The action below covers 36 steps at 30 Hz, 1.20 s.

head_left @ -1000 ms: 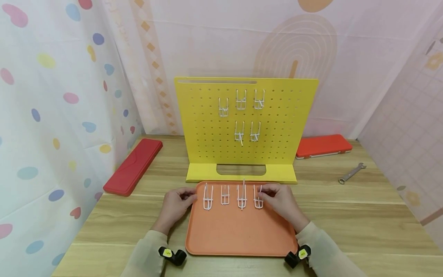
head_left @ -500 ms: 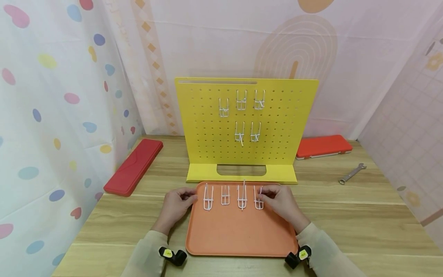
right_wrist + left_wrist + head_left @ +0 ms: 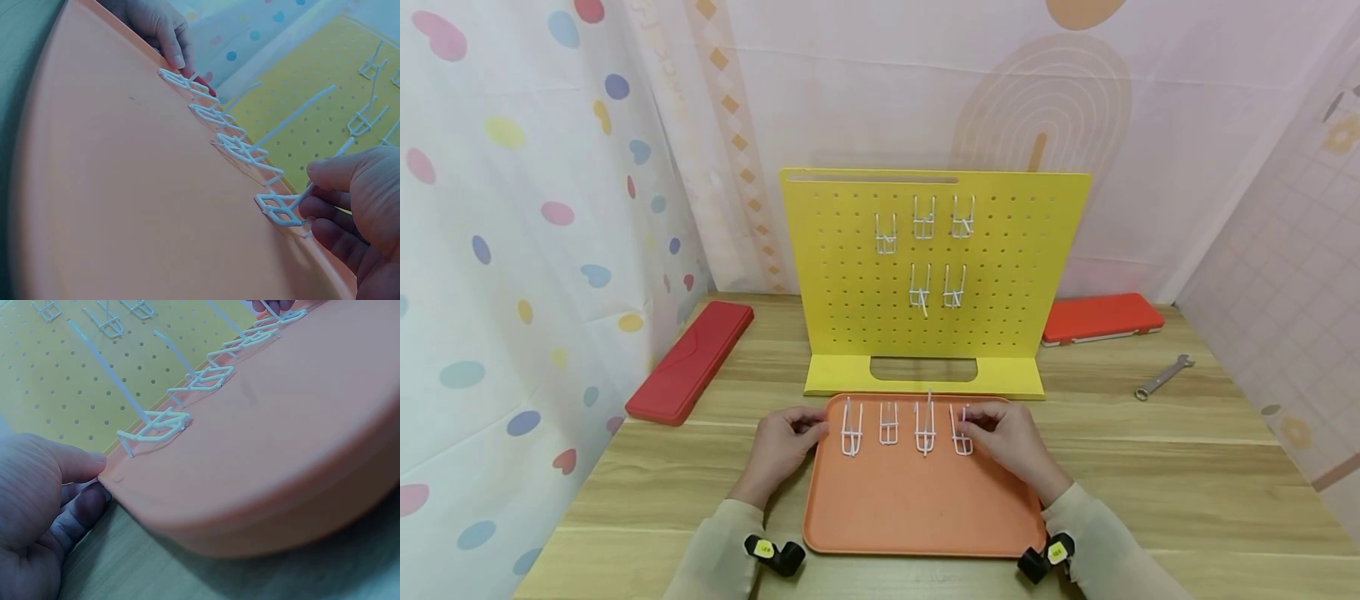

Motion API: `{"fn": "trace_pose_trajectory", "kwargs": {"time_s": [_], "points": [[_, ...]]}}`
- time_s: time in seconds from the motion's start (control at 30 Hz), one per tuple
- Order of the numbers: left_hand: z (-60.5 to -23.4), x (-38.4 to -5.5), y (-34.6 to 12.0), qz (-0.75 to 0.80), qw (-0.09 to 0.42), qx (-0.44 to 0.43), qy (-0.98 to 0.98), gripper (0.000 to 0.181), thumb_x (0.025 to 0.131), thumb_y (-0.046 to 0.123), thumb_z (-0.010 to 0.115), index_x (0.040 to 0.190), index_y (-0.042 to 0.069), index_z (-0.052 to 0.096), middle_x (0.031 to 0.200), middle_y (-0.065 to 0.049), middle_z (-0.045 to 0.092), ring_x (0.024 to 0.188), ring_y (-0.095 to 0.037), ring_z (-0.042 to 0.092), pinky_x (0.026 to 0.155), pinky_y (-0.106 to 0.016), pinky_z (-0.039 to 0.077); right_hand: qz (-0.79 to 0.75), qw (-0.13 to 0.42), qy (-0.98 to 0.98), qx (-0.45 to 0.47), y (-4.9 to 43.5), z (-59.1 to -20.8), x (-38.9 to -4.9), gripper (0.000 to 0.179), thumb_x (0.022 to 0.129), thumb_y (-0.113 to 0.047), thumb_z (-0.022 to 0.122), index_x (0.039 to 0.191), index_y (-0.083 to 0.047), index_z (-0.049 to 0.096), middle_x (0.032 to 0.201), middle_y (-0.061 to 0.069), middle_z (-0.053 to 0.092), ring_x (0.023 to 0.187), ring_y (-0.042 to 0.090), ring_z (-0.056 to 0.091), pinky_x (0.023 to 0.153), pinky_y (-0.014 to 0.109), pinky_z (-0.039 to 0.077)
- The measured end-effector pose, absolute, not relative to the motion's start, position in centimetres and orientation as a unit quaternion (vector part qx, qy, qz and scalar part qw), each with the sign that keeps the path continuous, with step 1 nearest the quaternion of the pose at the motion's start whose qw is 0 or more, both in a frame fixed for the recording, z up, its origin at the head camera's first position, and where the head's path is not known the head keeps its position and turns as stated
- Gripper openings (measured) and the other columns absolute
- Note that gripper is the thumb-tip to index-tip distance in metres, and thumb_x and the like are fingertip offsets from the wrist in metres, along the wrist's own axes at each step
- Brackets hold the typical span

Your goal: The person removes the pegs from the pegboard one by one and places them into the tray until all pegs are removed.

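Note:
An orange tray point(image 3: 917, 512) lies on the wooden table, with a row of several white wire pegboard hooks along its far side. My left hand point(image 3: 781, 446) pinches the tray's far left corner, thumb on the rim and fingers below, as the left wrist view shows. At the row's right end, my right hand point(image 3: 1011, 442) pinches the prong of the rightmost hook point(image 3: 280, 220) between thumb and fingers. That hook's frame is still low over the tray; whether it touches is unclear. The other hooks, such as the leftmost hook point(image 3: 156, 434), sit untouched.
Behind the tray stands a yellow pegboard point(image 3: 865, 321) bearing several white wire hooks in two groups. A dark red case point(image 3: 688, 362) lies at left. Back right are a bright red case point(image 3: 1101, 317) and a wrench point(image 3: 1161, 378).
The rightmost hook has tilted slightly, its lower end shifting a little right in my right hand's pinch. My left hand keeps its place on the tray.

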<state>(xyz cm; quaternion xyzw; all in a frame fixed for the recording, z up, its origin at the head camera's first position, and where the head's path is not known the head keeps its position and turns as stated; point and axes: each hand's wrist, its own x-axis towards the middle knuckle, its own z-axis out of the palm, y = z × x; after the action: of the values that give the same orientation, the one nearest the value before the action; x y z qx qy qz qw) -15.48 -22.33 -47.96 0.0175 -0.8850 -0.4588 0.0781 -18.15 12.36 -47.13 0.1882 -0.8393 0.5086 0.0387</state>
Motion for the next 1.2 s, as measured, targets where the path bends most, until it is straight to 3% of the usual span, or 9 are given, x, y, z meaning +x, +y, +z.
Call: {"fn": "trace_pose_trajectory", "kwargs": {"time_s": [0.83, 1.2], "points": [[-47.86, -15.47, -22.34, -0.459, 0.075, 0.021, -0.885, 0.013, 0.082, 0.01, 0.077, 0.095, 0.01, 0.076, 0.081, 0.001, 0.069, 0.074, -0.012, 0.061, 0.065, -0.023, 0.049, 0.502, 0.045, -0.844, 0.184, 12.28, -47.04, -18.08, 0.014, 0.08, -0.01, 0.078, 0.093, -0.009, 0.076, 0.082, -0.004, 0.071, 0.07, 0.01, 0.063, 0.062, 0.025, 0.052], [-47.92, -15.44, -22.32, -0.464, 0.074, 0.019, -0.883, 0.014, 0.082, 0.01, 0.076, 0.096, 0.01, 0.076, 0.081, 0.001, 0.069, 0.075, -0.012, 0.062, 0.066, -0.024, 0.049, 0.539, 0.05, -0.827, 0.151, 12.68, -46.29, -18.37, 0.025, 0.083, -0.024, 0.077, 0.102, -0.007, 0.074, 0.092, -0.002, 0.071, 0.082, 0.014, 0.065, 0.071, 0.028, 0.053]]}}
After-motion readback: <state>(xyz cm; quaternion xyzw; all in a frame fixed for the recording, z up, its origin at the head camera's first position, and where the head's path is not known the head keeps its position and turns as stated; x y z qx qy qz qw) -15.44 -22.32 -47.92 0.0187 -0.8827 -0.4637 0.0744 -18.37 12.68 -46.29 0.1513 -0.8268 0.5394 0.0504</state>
